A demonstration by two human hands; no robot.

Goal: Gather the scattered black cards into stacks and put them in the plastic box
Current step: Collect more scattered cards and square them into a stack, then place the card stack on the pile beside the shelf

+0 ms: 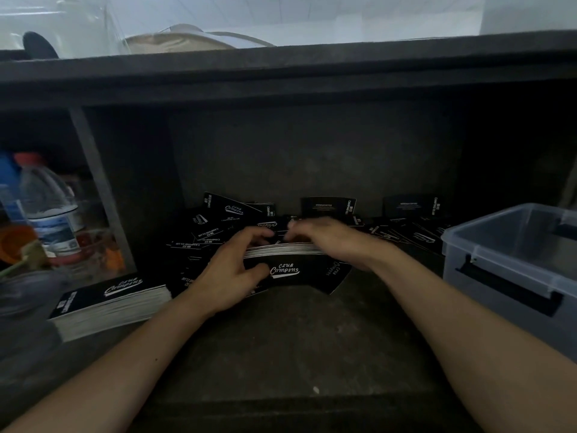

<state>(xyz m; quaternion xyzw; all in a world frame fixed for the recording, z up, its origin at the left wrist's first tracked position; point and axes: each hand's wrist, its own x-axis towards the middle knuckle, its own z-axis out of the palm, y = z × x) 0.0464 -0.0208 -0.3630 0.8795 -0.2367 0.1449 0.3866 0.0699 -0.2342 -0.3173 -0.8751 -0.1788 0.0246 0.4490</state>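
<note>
Black cards with white "Club Camping" print lie scattered on a dark shelf inside a cabinet. Both hands hold a partly gathered stack at the centre. My left hand grips its left end, thumb under it and fingers curled over the top. My right hand covers its right end with fingers curled over the cards. A curved black card lies under the stack. A thick finished stack sits at the front left. The clear plastic box stands at the right, open.
A cabinet divider separates a left compartment holding a plastic water bottle and orange items. More loose cards lie toward the box, two leaning on the back wall. The shelf top overhangs above.
</note>
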